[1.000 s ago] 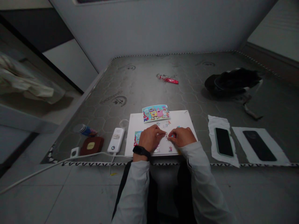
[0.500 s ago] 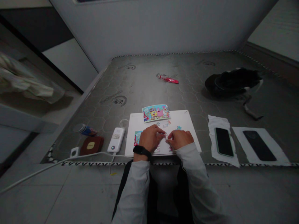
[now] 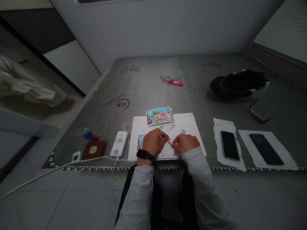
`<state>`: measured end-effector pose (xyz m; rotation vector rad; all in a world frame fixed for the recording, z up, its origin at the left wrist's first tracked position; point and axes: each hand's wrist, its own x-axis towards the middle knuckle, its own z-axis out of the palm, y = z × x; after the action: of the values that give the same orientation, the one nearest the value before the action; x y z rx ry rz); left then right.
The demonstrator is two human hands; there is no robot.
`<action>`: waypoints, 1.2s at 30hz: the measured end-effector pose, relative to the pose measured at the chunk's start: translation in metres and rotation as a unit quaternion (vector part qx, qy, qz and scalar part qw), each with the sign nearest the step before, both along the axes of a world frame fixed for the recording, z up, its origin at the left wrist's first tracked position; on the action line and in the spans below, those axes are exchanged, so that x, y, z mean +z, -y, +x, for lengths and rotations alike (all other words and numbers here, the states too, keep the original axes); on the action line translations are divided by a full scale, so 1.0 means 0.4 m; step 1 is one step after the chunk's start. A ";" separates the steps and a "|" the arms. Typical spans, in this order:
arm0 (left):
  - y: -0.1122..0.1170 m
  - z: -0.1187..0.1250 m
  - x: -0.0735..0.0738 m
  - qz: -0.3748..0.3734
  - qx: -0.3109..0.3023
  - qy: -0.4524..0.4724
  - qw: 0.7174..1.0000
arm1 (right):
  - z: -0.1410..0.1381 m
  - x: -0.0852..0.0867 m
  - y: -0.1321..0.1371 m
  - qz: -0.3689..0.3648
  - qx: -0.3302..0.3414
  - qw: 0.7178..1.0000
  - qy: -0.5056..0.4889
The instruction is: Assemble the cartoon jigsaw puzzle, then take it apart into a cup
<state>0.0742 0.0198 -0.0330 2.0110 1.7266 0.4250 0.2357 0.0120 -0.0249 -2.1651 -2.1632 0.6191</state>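
Note:
Over a white board (image 3: pixel 189 123), both my hands meet at a small pale jigsaw piece (image 3: pixel 169 140). My left hand (image 3: pixel 154 141), with a black band on its wrist, pinches it from the left. From the right, the fingertips of my right hand (image 3: pixel 186 143) close on the same piece or one joined to it; the fingers hide which. A partly joined cartoon puzzle (image 3: pixel 140 142) shows left of my left hand. Beyond the hands lie a blue jigsaw piece (image 3: pixel 183 131) and several loose pieces. A colourful cartoon picture card (image 3: pixel 160 116) rests on the board's far edge.
On the left are a white power bank (image 3: pixel 119 143) with a cable, a brown box (image 3: pixel 94 150), a white plug (image 3: pixel 77 156) and a jar (image 3: pixel 87 133). Two phones lie right on white sheets, one green-edged (image 3: pixel 229 145). A black bag (image 3: pixel 240 84) and red wrapper (image 3: pixel 176 82) lie farther back.
My fingertips have shifted slightly around the small jigsaw piece, which looks a little tilted compared with before. Everything else stays in place.

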 end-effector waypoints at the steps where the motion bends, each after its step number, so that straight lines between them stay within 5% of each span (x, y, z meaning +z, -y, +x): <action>1: 0.000 0.000 0.000 0.000 0.002 0.000 1.000 | 0.000 0.000 0.000 -0.001 -0.001 1.000 0.000; 36: 0.002 -0.004 -0.008 0.001 0.019 0.010 1.000 | 0.005 0.015 -0.009 -0.012 -0.015 1.000 0.008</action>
<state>0.0728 0.0192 -0.0364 1.9720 1.7553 0.4579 0.2379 0.0155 -0.0190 -2.2156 -2.1383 0.6313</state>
